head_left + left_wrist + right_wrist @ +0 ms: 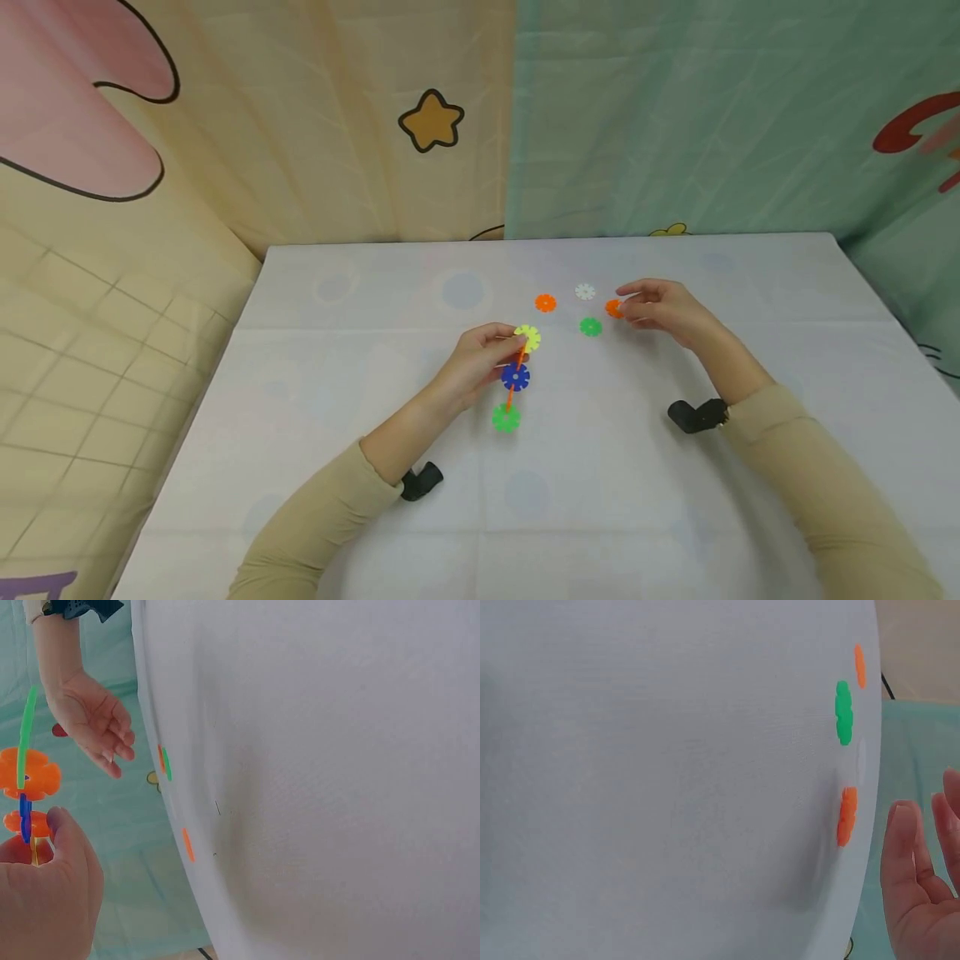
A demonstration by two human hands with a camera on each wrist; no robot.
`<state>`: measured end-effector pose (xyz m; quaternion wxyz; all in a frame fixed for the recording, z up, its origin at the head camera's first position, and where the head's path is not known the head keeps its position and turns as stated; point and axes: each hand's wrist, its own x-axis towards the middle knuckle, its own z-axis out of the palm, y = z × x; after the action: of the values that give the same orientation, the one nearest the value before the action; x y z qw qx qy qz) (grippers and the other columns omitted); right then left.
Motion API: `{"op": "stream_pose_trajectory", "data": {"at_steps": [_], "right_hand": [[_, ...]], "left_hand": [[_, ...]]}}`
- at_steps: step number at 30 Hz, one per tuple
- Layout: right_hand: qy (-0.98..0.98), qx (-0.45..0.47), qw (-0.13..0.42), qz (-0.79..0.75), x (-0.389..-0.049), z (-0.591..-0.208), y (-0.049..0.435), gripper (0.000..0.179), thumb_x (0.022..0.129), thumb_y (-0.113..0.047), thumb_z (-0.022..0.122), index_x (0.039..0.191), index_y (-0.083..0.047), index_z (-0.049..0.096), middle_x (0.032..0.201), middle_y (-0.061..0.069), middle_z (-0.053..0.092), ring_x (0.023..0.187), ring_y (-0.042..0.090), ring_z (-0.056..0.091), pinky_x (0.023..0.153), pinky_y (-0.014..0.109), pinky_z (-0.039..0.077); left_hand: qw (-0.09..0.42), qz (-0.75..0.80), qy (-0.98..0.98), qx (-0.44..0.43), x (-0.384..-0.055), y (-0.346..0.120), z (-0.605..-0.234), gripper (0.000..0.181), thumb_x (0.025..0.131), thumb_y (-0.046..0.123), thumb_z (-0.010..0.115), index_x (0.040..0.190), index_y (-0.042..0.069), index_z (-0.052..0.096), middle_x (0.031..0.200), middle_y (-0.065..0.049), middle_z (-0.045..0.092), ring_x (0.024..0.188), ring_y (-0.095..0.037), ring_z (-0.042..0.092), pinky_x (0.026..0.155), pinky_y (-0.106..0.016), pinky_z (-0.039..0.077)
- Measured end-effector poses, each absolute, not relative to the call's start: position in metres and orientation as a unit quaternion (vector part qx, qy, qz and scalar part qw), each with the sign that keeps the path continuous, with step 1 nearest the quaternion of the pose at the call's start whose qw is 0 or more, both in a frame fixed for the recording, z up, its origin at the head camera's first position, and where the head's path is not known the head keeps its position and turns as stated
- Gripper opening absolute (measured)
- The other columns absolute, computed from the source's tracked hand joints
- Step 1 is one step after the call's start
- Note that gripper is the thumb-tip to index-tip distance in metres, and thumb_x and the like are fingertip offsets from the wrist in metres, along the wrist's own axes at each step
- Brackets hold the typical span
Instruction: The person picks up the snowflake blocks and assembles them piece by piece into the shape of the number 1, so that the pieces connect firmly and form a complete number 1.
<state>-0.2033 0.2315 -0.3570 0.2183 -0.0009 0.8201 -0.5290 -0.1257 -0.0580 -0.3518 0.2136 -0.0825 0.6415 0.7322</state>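
Note:
My left hand point(480, 360) pinches the upper end of a chain of notched plastic discs, by the yellow disc point(528, 337). Along the chain come a blue disc point(515, 377) and a green disc point(506, 418), with orange discs point(30, 772) set edge-on between them. My right hand point(662, 310) hovers over the far right, its fingers relaxed and parted, holding nothing. A loose orange disc point(847, 817) lies flat on the cloth just below it, partly covered by the fingers in the head view. Beside that are a loose green disc point(591, 327) and a white disc point(585, 292).
Another loose orange disc point(545, 302) lies left of the white one. The white cloth-covered table point(600, 500) ends at a back edge close behind the discs. Printed curtains point(337, 125) hang behind and at the sides. Small black cameras point(423, 481) sit at both wrists.

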Motion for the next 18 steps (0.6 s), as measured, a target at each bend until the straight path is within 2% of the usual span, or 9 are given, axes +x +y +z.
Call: {"op": "stream_pose_trajectory", "data": {"at_steps": [4, 10, 18], "right_hand": [[0.826, 0.014, 0.212, -0.523, -0.209, -0.362, 0.232, 0.048, 0.092, -0.015, 0.058, 0.135, 0.002, 0.042, 0.112, 0.008, 0.055, 0.092, 0.01, 0.059, 0.082, 0.023, 0.05], [0.842, 0.043, 0.182, -0.506, -0.218, -0.374, 0.23, 0.046, 0.088, -0.01, 0.064, 0.129, 0.004, 0.049, 0.098, 0.004, 0.059, 0.077, 0.007, 0.059, 0.073, 0.019, 0.05], [0.891, 0.055, 0.15, -0.425, -0.225, -0.384, 0.225, 0.048, 0.081, -0.016, 0.073, 0.121, 0.002, 0.056, 0.093, 0.009, 0.051, 0.076, 0.017, 0.047, 0.063, 0.02, 0.043]], "left_hand": [[0.215, 0.732, 0.641, -0.081, -0.126, -0.058, -0.352, 0.02, 0.09, 0.009, 0.061, 0.107, -0.001, 0.059, 0.092, -0.005, 0.066, 0.079, -0.013, 0.062, 0.075, -0.025, 0.052], [0.215, 0.73, 0.643, -0.079, -0.125, -0.057, -0.352, 0.02, 0.091, 0.01, 0.061, 0.107, -0.001, 0.059, 0.093, -0.006, 0.066, 0.079, -0.013, 0.062, 0.075, -0.025, 0.053], [0.214, 0.728, 0.646, -0.083, -0.124, -0.056, -0.353, 0.02, 0.09, 0.01, 0.061, 0.107, -0.001, 0.06, 0.092, -0.005, 0.066, 0.078, -0.013, 0.062, 0.075, -0.025, 0.053]]}}
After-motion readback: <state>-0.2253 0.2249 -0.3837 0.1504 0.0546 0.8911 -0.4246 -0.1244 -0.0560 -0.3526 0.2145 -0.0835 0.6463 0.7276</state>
